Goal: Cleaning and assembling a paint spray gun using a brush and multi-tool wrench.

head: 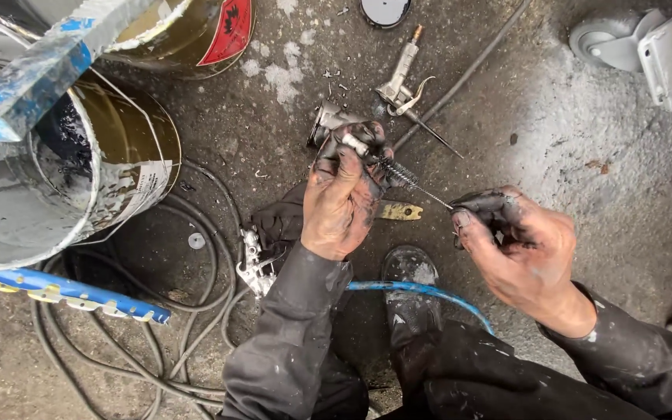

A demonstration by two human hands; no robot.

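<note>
My left hand, black with grime, grips a small metal fitting at mid frame. A thin wire bottle brush pokes into that fitting. My right hand pinches the brush's wire handle at its lower right end. Both hands hover over a dirty concrete floor. Just behind the left hand lies a grey metal spray-gun part.
A metal air blow gun lies on the floor behind. Paint-smeared cans stand at left. Dark hoses coil beside a blue tube, a brass flat wrench and my shoe. A caster wheel sits top right.
</note>
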